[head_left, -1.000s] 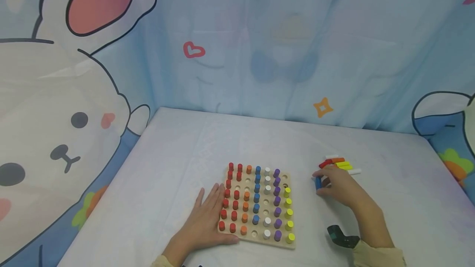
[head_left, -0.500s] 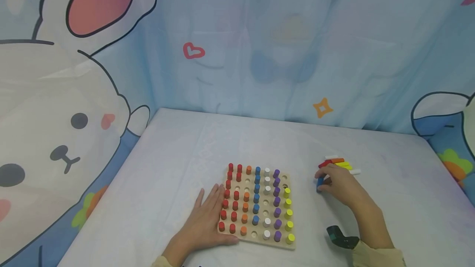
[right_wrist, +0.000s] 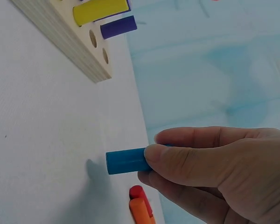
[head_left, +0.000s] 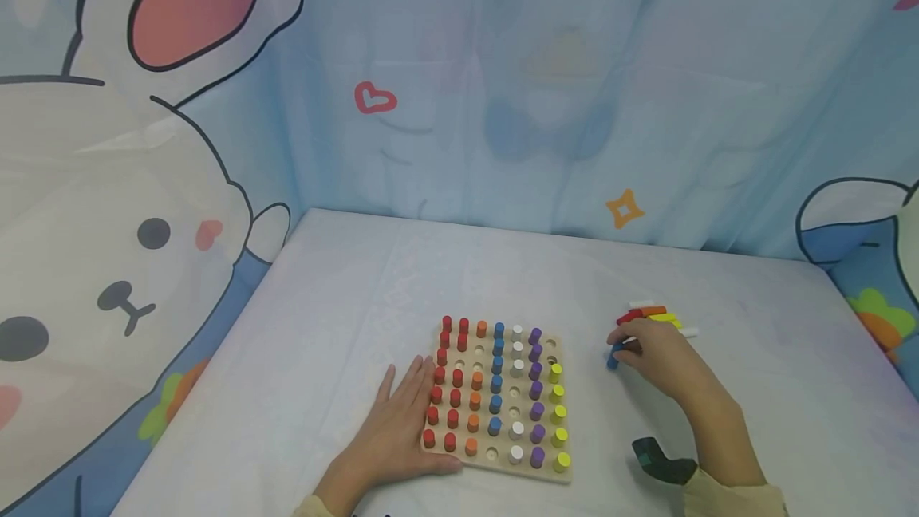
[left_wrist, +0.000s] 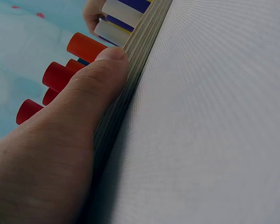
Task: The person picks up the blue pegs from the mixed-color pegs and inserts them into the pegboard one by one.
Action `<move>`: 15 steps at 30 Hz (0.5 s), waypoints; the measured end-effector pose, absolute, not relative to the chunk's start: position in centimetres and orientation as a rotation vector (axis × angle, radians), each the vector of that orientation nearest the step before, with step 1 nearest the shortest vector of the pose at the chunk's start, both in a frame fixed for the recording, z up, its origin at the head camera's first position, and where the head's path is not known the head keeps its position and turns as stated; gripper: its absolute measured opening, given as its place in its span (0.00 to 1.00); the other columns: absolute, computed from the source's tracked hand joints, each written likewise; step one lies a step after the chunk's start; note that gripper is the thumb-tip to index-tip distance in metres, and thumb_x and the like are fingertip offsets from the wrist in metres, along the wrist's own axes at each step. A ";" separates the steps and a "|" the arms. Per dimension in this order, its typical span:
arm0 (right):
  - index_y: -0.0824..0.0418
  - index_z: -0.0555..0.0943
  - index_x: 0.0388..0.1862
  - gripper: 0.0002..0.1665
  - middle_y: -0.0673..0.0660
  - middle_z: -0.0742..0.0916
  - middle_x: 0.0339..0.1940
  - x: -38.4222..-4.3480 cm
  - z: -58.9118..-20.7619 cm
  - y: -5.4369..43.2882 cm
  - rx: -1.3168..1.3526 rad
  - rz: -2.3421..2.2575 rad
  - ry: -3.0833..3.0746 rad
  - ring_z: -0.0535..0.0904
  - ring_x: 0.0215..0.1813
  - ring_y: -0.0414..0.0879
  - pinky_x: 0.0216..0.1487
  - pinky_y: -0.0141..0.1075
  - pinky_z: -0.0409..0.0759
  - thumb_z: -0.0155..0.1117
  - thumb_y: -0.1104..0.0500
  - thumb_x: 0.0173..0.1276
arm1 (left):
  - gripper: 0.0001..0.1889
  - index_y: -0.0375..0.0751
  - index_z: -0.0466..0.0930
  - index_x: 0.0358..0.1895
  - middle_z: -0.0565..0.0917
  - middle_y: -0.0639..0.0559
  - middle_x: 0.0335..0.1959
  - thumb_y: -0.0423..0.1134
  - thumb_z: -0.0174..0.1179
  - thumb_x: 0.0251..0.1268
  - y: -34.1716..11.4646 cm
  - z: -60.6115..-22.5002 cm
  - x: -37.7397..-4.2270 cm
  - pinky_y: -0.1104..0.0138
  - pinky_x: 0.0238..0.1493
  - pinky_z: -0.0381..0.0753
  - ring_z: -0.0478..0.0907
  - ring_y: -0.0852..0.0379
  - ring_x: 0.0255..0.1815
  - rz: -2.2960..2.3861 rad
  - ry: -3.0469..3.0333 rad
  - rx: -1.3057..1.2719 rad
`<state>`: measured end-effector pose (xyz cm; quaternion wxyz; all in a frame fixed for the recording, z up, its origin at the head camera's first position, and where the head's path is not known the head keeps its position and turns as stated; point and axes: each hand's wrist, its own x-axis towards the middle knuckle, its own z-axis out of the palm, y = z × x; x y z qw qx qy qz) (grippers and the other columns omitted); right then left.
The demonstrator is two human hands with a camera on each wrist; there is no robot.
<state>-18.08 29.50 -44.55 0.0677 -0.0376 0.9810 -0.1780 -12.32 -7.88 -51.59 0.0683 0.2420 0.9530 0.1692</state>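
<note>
A wooden peg board (head_left: 491, 463) stands on the white table, filled with columns of red, orange, blue, white, purple and yellow pegs; several holes are bare. My left hand (head_left: 391, 437) lies flat along the board's left side, fingers extended, the thumb (left_wrist: 105, 70) against its front edge in the left wrist view. To the right of the board, my right hand (head_left: 664, 361) pinches a blue peg (right_wrist: 126, 161) between thumb and fingers. In the right wrist view the peg's free end points toward the left, above the table, and its other end is covered by the thumb.
Beyond the right hand lie loose pegs, among them a red one (head_left: 629, 316), an orange one (head_left: 653, 310), yellow ones (head_left: 666, 317) and white ones (head_left: 689, 333). A light blue printed curtain (head_left: 459, 142) closes off the table's back edge.
The blue peg has turned in my right hand's fingers, from near upright to tilted, while that hand shifts slightly. My left hand and the board stay put.
</note>
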 end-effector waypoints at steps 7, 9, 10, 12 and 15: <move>0.63 0.83 0.39 0.10 0.59 0.85 0.39 -17.8 -43.7 28.9 -0.160 -0.549 2.971 0.84 0.43 0.55 0.44 0.48 0.84 0.70 0.67 0.57 | 0.68 0.45 0.34 0.77 0.43 0.52 0.79 0.88 0.43 0.36 -7.9 -51.6 -12.3 0.46 0.75 0.32 0.36 0.54 0.79 0.508 2.875 0.728; 0.63 0.83 0.39 0.10 0.59 0.85 0.39 -17.7 -43.5 28.8 -0.167 -0.546 2.970 0.84 0.43 0.56 0.44 0.49 0.84 0.69 0.68 0.57 | 0.68 0.45 0.34 0.77 0.43 0.52 0.79 0.88 0.43 0.36 -7.9 -51.7 -12.3 0.46 0.75 0.32 0.36 0.54 0.79 0.510 2.876 0.728; 0.63 0.83 0.39 0.10 0.59 0.85 0.39 -17.6 -43.4 28.6 -0.170 -0.543 2.973 0.84 0.43 0.56 0.44 0.49 0.84 0.69 0.68 0.57 | 0.68 0.45 0.34 0.77 0.43 0.52 0.79 0.88 0.43 0.36 -7.9 -51.7 -12.3 0.46 0.75 0.32 0.37 0.54 0.79 0.510 2.877 0.729; 0.64 0.83 0.40 0.10 0.59 0.85 0.39 -17.5 -43.1 28.4 -0.174 -0.540 2.979 0.83 0.43 0.56 0.44 0.49 0.83 0.69 0.68 0.57 | 0.68 0.45 0.34 0.77 0.44 0.52 0.79 0.88 0.43 0.35 -7.9 -51.7 -12.3 0.46 0.75 0.32 0.37 0.54 0.79 0.507 2.881 0.731; 0.64 0.83 0.40 0.11 0.59 0.85 0.39 -17.2 -42.8 28.0 -0.173 -0.541 2.994 0.84 0.44 0.56 0.45 0.49 0.83 0.68 0.68 0.57 | 0.68 0.45 0.35 0.77 0.44 0.52 0.79 0.88 0.43 0.36 -7.9 -51.7 -12.3 0.46 0.75 0.32 0.37 0.54 0.79 0.510 2.882 0.734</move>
